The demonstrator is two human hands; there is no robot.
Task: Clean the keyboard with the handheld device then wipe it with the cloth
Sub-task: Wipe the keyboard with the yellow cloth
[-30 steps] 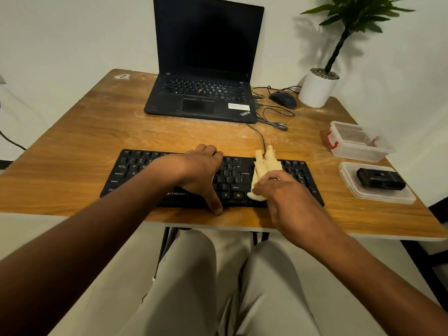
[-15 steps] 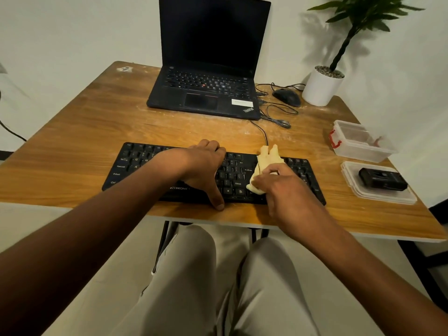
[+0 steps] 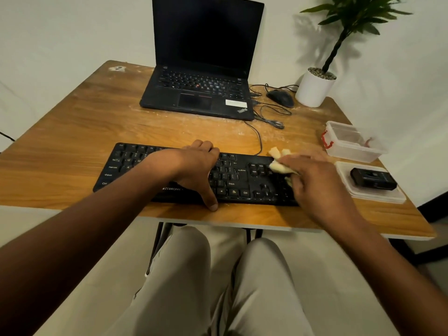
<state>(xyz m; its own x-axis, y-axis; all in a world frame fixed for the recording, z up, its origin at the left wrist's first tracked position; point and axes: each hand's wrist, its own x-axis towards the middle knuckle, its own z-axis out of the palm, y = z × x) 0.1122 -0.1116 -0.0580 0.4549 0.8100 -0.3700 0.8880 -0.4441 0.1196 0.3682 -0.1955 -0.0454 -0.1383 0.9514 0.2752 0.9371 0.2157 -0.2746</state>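
Note:
A black keyboard (image 3: pixel 240 180) lies along the front edge of the wooden table (image 3: pixel 72 151). My left hand (image 3: pixel 194 166) rests on its middle, fingers over the far edge and thumb down at the near edge. My right hand (image 3: pixel 312 183) grips a pale yellow cloth (image 3: pixel 278 163) and presses it on the keyboard's right end, over the number pad. Off to the right, a black handheld device (image 3: pixel 373 178) lies on a clear plastic lid (image 3: pixel 378 196).
An open black laptop (image 3: pixel 198 90) stands at the back. A black mouse (image 3: pixel 280 98) with coiled cables and a white potted plant (image 3: pixel 315 87) sit at the back right. A clear plastic box (image 3: pixel 354 144) with red clips stands right of the keyboard.
My right hand has slid the cloth to the right, from the keyboard's middle-right to its right end. The left hand has stayed on the keyboard.

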